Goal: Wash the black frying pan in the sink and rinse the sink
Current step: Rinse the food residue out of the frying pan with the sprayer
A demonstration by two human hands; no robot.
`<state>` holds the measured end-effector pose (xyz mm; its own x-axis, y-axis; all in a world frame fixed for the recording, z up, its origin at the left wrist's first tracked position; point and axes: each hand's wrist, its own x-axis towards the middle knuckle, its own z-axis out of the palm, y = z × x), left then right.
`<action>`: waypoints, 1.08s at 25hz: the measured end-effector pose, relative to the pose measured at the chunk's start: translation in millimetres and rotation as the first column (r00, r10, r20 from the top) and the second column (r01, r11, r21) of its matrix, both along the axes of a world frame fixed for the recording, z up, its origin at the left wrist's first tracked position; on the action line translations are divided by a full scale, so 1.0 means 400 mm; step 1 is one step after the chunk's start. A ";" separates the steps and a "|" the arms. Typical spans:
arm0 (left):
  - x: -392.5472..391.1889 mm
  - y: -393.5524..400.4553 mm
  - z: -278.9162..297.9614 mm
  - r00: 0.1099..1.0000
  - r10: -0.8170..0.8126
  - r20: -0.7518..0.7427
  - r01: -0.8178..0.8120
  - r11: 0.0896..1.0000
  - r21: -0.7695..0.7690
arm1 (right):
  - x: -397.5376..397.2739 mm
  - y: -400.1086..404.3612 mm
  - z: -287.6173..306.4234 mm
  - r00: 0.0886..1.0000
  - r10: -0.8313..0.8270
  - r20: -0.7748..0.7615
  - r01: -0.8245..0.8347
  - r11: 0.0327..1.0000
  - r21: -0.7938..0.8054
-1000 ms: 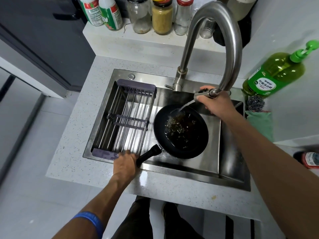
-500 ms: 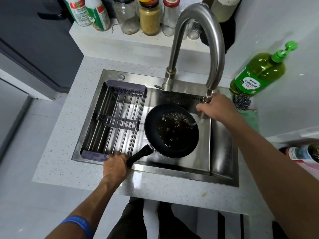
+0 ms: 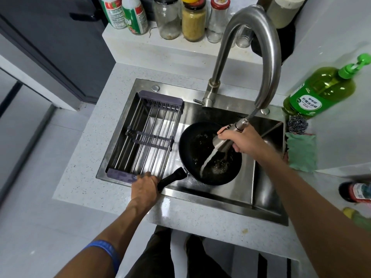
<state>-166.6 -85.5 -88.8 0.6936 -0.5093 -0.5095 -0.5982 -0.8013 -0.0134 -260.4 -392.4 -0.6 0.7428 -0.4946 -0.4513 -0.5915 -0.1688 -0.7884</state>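
Note:
The black frying pan (image 3: 197, 155) sits in the steel sink (image 3: 251, 189), with bubbly water and bits in its bowl. My left hand (image 3: 145, 187) grips the pan's black handle (image 3: 172, 177) at the sink's front rim. My right hand (image 3: 242, 140) holds the pull-out spray head (image 3: 221, 143) of the curved steel faucet (image 3: 267, 57), drawn out on its hose above the pan. A white stream of water runs from the head into the pan.
A wire drying rack (image 3: 148, 137) fills the sink's left half. A green dish soap bottle (image 3: 321, 91), a steel scourer (image 3: 298, 124) and a green cloth (image 3: 301, 151) lie on the right counter. Jars and bottles (image 3: 193, 19) line the back ledge.
My right hand has pulled the spray head out of the faucet spout on its hose and moved it over the pan. The stream now lands in the pan's front part. My left hand keeps the handle.

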 end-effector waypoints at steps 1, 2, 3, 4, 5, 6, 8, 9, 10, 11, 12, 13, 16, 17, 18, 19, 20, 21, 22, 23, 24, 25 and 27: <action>0.000 0.000 0.000 1.000 0.001 -0.002 -0.001 1.000 0.001 | 0.008 0.005 -0.001 1.000 -0.008 0.022 0.008 1.000 0.009; 0.001 0.001 -0.001 1.000 0.005 -0.006 -0.005 1.000 0.003 | 0.015 0.008 -0.003 0.999 -0.011 0.044 0.010 1.000 0.014; 0.002 0.001 -0.001 1.000 0.006 -0.007 -0.005 1.000 0.007 | 0.022 0.010 -0.005 0.998 -0.010 0.067 0.008 1.000 0.020; 0.003 0.001 -0.002 1.000 0.003 -0.005 -0.003 1.000 0.010 | 0.028 0.012 -0.006 0.996 -0.011 0.092 0.009 1.000 0.030; 0.004 0.000 -0.002 1.000 0.000 -0.003 0.000 1.000 0.013 | 0.036 0.013 -0.008 0.993 -0.016 0.119 0.012 0.999 0.035; 0.004 -0.001 -0.002 1.000 -0.001 -0.003 0.001 1.000 0.013 | 0.043 0.015 -0.008 0.989 -0.026 0.144 0.021 0.999 0.036; 0.004 -0.001 -0.001 1.000 -0.010 0.001 0.010 1.000 0.016 | 0.057 0.014 -0.010 0.980 -0.056 0.191 0.050 0.998 0.033; 0.003 -0.001 -0.003 1.000 -0.014 0.004 0.014 1.000 0.015 | 0.062 0.012 -0.011 0.976 -0.074 0.207 0.069 0.997 0.032; 0.003 -0.001 -0.005 1.000 -0.012 0.005 0.012 1.000 0.009 | 0.065 0.010 -0.011 0.972 -0.092 0.217 0.088 0.996 0.032; 0.004 0.001 -0.008 1.000 -0.004 0.003 0.004 1.000 -0.002 | 0.067 0.007 -0.011 0.968 -0.111 0.224 0.106 0.994 0.032; 0.005 0.002 -0.010 1.000 0.005 -0.003 -0.005 1.000 -0.011 | 0.066 0.002 -0.010 0.965 -0.126 0.228 0.122 0.992 0.031; 0.006 0.003 -0.011 1.000 0.010 -0.008 -0.010 1.000 -0.015 | 0.066 -0.006 -0.008 0.965 -0.133 0.228 0.131 0.991 0.023; 0.006 0.004 -0.014 1.000 0.013 -0.023 -0.014 0.999 -0.033 | 0.047 -0.041 -0.003 0.974 -0.113 0.198 0.131 0.988 -0.084; 0.007 0.003 -0.012 1.000 0.012 -0.024 -0.012 0.999 -0.037 | 0.037 -0.057 -0.002 0.978 -0.110 0.180 0.138 0.979 -0.150; 0.007 0.003 -0.010 1.000 0.016 -0.025 -0.018 0.999 -0.042 | 0.029 -0.072 -0.002 0.983 -0.105 0.151 0.138 0.964 -0.226; 0.008 0.001 -0.009 0.999 0.022 -0.028 -0.023 0.999 -0.045 | 0.021 -0.089 -0.001 0.988 -0.104 0.110 0.133 0.944 -0.303; 0.010 0.002 -0.008 0.999 0.029 -0.035 -0.031 0.999 -0.044 | 0.017 -0.101 -0.001 0.993 -0.099 0.064 0.116 0.920 -0.373; 0.012 0.002 -0.007 0.999 0.032 -0.040 -0.034 0.999 -0.042 | 0.014 -0.110 -0.001 0.996 -0.087 0.014 0.084 0.897 -0.434; 0.011 0.000 -0.007 0.999 0.029 -0.044 -0.031 0.999 -0.037 | 0.007 -0.118 0.000 0.997 -0.069 -0.038 0.042 0.875 -0.482; 0.011 -0.001 -0.005 0.999 0.027 -0.046 -0.029 0.999 -0.034 | -0.001 -0.124 0.000 0.995 -0.058 -0.084 0.006 0.854 -0.520; 0.012 -0.001 -0.003 0.998 0.029 -0.051 -0.031 0.999 -0.033 | -0.012 -0.127 0.001 0.991 -0.066 -0.115 -0.008 0.835 -0.550; 0.012 0.000 -0.002 0.998 0.032 -0.061 -0.034 0.999 -0.031 | -0.026 -0.126 0.002 0.987 -0.088 -0.136 -0.005 0.821 -0.571; 0.011 -0.002 -0.001 0.997 0.040 -0.073 -0.043 0.999 -0.033 | -0.043 -0.117 0.007 0.981 -0.104 -0.164 -0.007 0.825 -0.565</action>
<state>-162.0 -86.2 -89.1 0.6764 -0.4989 -0.5418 -0.5628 -0.8246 0.0566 -277.8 -439.2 2.3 0.6441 -0.7362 -0.2076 -0.7323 -0.5151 -0.4454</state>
